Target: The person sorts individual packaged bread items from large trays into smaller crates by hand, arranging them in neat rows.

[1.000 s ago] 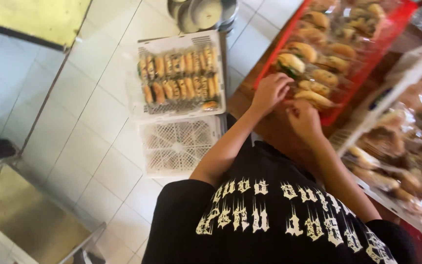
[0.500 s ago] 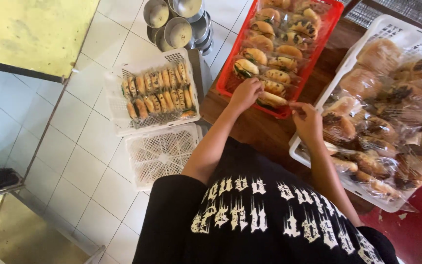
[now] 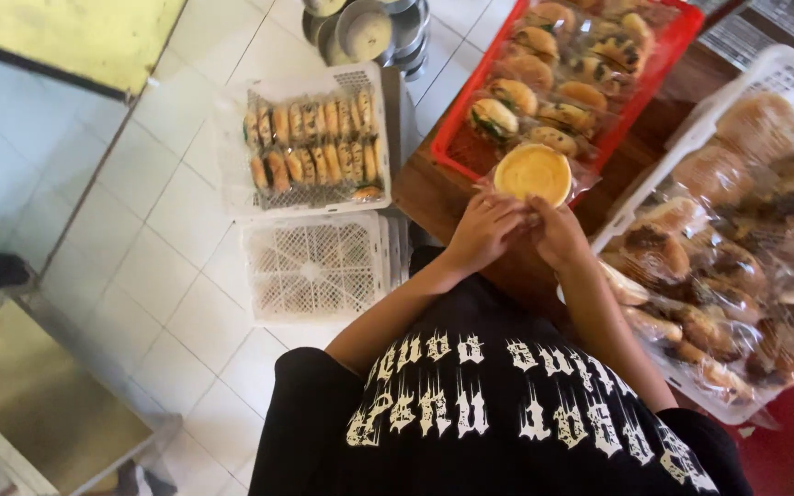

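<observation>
**A bakery packing area**

I stand at a wooden table (image 3: 434,197) crowded with a red tray (image 3: 668,46) and a white crate (image 3: 765,73) of bagged buns. More pastry crates (image 3: 232,156) and metal bowls (image 3: 365,28) sit on the white-tiled floor (image 3: 112,248).

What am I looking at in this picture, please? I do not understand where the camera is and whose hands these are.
There is no machine here. The camera sits on a person's head and looks down, so you see their own black printed shirt and both arms. The left hand and right hand together hold a round yellow bun in a clear wrapper over a brown wooden table. On the table stand a red tray of wrapped buns and a white crate of wrapped breads. On the tiled floor lie a white crate of small pastries, an empty white crate and some metal bowls.
</observation>
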